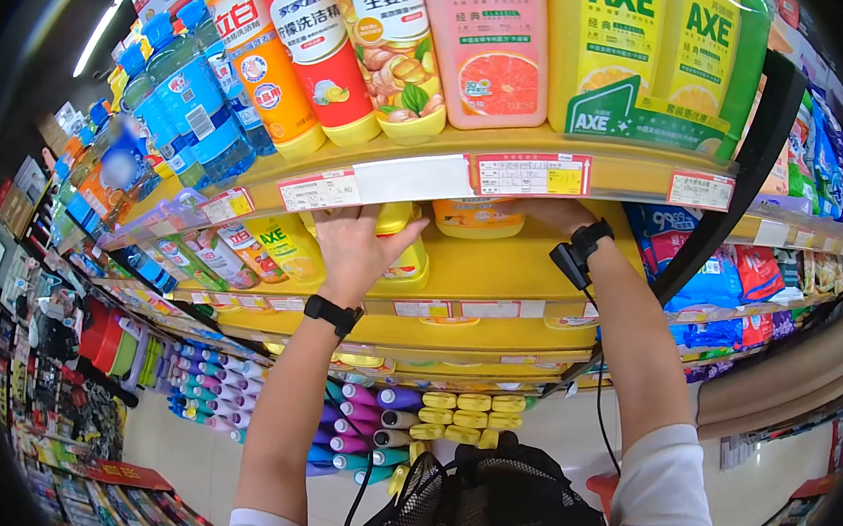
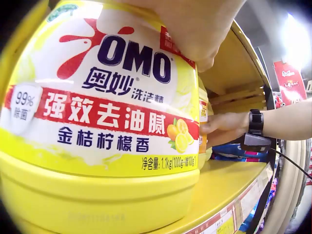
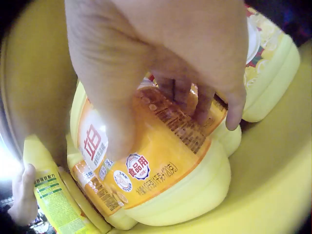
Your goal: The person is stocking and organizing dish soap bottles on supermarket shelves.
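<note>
My left hand (image 1: pixel 359 249) grips the upper part of a yellow OMO dish soap bottle (image 2: pixel 97 122) at the shelf's front edge. Its fingertips go out of sight behind the price strip in the head view. Farther right, my right hand (image 3: pixel 161 48) reaches under the upper shelf, palm down over an orange-labelled dish soap bottle (image 3: pixel 165 161). Thumb and fingers straddle that bottle's sides in the right wrist view. In the head view only the lower part of the orange-labelled bottle (image 1: pixel 478 218) shows, below the price tags.
Above my hands, the upper shelf edge (image 1: pixel 418 180) carries price tags and a row of large AXE bottles (image 1: pixel 485 52). A dark upright post (image 1: pixel 730 187) stands right of my right arm. Smaller bottles (image 1: pixel 281 248) line the left. A cable (image 1: pixel 611 413) hangs from my right wrist.
</note>
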Available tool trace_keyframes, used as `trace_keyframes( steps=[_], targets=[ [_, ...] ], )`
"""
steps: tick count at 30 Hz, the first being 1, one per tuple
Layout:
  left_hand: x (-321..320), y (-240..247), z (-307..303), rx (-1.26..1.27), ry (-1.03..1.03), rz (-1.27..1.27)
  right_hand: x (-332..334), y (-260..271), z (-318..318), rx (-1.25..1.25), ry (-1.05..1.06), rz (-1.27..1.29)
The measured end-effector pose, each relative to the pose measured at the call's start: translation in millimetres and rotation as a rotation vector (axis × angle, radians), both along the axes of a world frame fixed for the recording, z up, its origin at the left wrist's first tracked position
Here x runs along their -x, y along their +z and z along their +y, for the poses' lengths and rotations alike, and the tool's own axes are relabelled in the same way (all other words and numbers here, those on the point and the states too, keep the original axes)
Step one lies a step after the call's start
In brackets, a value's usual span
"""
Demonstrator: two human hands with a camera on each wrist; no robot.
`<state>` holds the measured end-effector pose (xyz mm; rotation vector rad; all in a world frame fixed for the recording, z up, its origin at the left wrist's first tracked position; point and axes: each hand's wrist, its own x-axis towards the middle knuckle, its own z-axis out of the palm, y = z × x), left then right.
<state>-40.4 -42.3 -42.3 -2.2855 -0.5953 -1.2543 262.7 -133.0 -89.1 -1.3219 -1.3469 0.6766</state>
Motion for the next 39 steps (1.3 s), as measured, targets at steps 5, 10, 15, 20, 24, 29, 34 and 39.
trace_keyframes(
  steps=[5, 10, 15, 20, 24, 29, 34, 39],
  targets=[
    [-4.2, 2.9, -3.4, -0.039, 0.03, -0.006, -10.0, -13.6, -3.6, 0.029, -0.048, -0.074],
    [-15.6, 3.5, -19.4, -0.029, 0.099, -0.009, -5.7, -35.7, -29.0, 0.009, -0.266, -0.376],
    [-46.4, 8.6, -53.5, -0.061, 0.095, 0.005, 16.5, -46.6, -84.5, 0.083, -0.327, -0.348],
    [-100.9, 4.8, -90.8, -0.058, 0.047, 0.002, 26.9, -50.8, -120.8, -0.004, -0.247, -0.305],
    [-153.6, -1.5, -127.5, 0.031, -0.057, 0.04, 28.2, -29.6, -148.3, 0.011, -0.258, -0.214],
    [-218.7, -5.5, -166.4, 0.096, -0.262, 0.002, -8.6, -61.4, -152.4, -0.167, -0.433, -0.238],
    [-242.8, -5.2, -166.2, 0.322, -0.429, 0.182, -45.6, -57.8, -151.6, -0.072, -0.58, -0.281],
    [-206.9, -19.2, -147.8, 0.316, -0.538, 0.168, -58.1, -66.6, -124.3, -0.25, -0.627, -0.121]
  ],
)
